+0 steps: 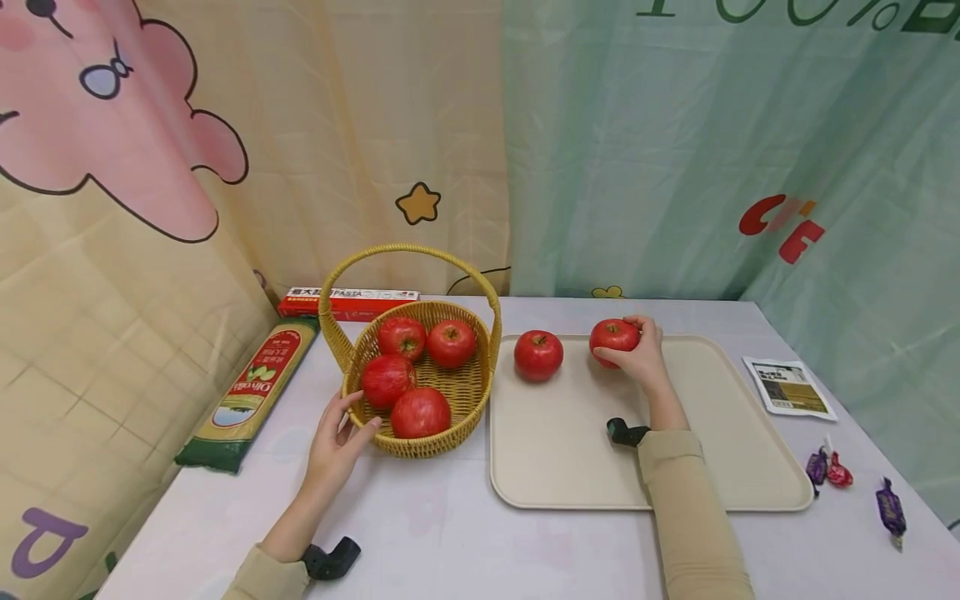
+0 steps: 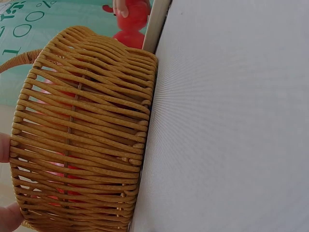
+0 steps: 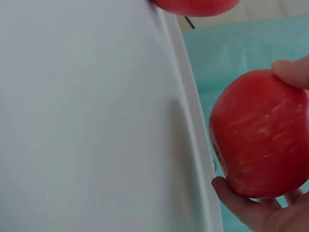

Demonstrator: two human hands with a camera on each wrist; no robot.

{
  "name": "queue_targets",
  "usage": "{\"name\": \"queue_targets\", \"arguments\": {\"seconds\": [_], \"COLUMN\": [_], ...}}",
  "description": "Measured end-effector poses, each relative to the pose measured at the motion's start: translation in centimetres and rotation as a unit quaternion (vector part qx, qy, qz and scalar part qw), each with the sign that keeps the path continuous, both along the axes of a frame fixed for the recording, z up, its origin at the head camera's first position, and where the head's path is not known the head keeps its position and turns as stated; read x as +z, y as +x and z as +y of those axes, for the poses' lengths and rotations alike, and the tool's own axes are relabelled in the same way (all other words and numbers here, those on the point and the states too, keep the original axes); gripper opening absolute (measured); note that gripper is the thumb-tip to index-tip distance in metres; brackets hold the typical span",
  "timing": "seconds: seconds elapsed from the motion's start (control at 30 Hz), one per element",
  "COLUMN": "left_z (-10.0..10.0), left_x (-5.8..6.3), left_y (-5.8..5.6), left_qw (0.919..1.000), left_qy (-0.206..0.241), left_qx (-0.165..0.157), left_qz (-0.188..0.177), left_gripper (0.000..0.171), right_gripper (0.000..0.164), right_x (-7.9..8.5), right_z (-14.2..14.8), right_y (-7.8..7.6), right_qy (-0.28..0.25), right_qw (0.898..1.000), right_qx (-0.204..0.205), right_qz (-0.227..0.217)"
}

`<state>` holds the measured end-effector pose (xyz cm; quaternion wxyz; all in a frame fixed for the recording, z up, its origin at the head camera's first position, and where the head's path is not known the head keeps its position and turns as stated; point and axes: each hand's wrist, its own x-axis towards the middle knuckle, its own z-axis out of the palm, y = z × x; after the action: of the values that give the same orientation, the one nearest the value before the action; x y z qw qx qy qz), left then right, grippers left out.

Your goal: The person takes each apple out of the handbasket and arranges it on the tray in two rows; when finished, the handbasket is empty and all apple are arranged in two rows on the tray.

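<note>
My right hand (image 1: 641,357) grips a red apple (image 1: 613,335) with thumb and fingers on opposite sides. In the right wrist view the held apple (image 3: 260,135) hangs above the tray surface, with a shadow under it. Left of it another red apple (image 1: 538,356) sits on the beige tray (image 1: 562,467). My left hand (image 1: 335,442) touches the near left rim of a yellow wicker basket (image 1: 423,446), its fingers loosely spread. Several red apples (image 1: 422,413) lie inside the basket, whose tall handle (image 1: 408,248) arches over them. In the left wrist view the basket's woven side (image 2: 87,135) fills much of the frame.
Behind the basket lies a red and white pasta box (image 1: 352,304); to its left, a pasta packet (image 1: 255,392). Right of the tray are a small white packet (image 1: 789,387), a red-wrapped lollipop (image 1: 838,473) and purple-wrapped candies (image 1: 891,510). Printed curtains (image 1: 622,167) hang behind.
</note>
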<state>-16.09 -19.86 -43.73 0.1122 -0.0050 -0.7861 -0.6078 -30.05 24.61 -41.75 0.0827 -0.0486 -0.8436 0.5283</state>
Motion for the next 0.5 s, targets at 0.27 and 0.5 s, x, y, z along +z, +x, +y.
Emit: {"name": "queue_targets", "arguments": {"seconds": [0.27, 0.5], "left_z": [0.0, 0.0], "left_x": [0.0, 0.0], "left_y": [-0.1, 0.1], "left_qw": [1.0000, 1.0000], "left_qy": [-0.001, -0.005], "left_qx": [0.000, 0.001], "left_qz": [0.004, -0.001], "left_gripper": [0.050, 0.050], "right_gripper": [0.082, 0.087], "right_x": [-1.1, 0.3], "right_z": [0.5, 0.4], "right_y": [-0.2, 0.3], "right_qy": [-0.002, 0.014], "right_qw": [0.999, 0.998], "right_qx": [-0.022, -0.049], "right_qz": [-0.029, -0.042]}}
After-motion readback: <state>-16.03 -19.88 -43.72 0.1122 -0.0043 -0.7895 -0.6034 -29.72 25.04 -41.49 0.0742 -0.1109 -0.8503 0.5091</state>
